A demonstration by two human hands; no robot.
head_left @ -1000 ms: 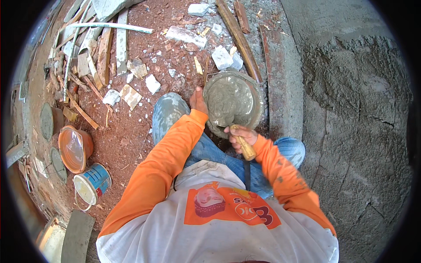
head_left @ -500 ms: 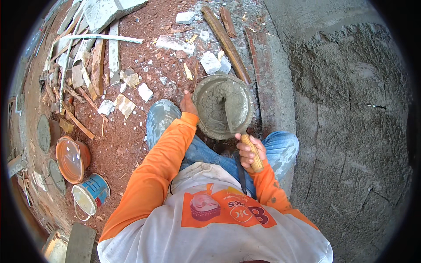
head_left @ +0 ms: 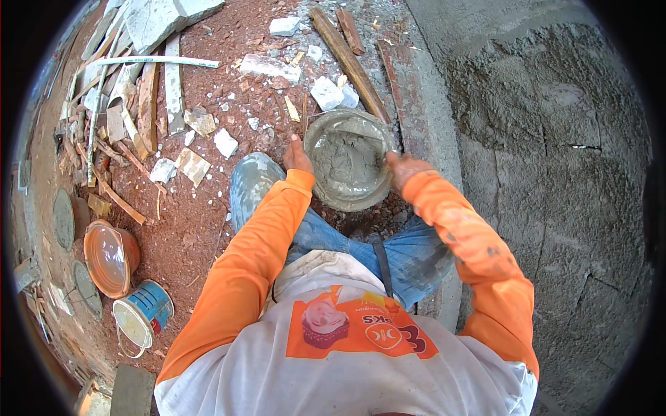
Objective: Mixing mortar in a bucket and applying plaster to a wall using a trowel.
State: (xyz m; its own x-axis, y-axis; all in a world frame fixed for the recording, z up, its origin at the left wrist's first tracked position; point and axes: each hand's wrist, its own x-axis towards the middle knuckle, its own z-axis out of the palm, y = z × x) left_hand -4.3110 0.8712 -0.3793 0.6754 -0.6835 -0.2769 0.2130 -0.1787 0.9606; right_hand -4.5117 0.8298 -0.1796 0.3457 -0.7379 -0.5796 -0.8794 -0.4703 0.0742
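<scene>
Between my knees stands a round bucket [head_left: 350,202] with wet grey mortar [head_left: 347,158] in it. My left hand [head_left: 297,155] grips the bucket's left rim. At the right rim is my right hand [head_left: 406,170], closed around the trowel's handle, which its fingers now cover. Part of the trowel's blade [head_left: 364,126] seems to lie along the far inner wall, smeared with mortar, so its outline is hard to make out.
Wet grey concrete [head_left: 555,229] spreads on the right behind a board edge. Wood scraps [head_left: 147,104] and white rubble [head_left: 225,143] litter the red soil. At left stand an orange bucket [head_left: 130,253] and a blue paint pail [head_left: 158,305]. A timber strip [head_left: 350,66] lies beyond the bucket.
My right hand has moved forward from the bucket's near side to its right rim, turning the trowel. The wooden handle, seen before, is now hidden. My left hand stays on the rim.
</scene>
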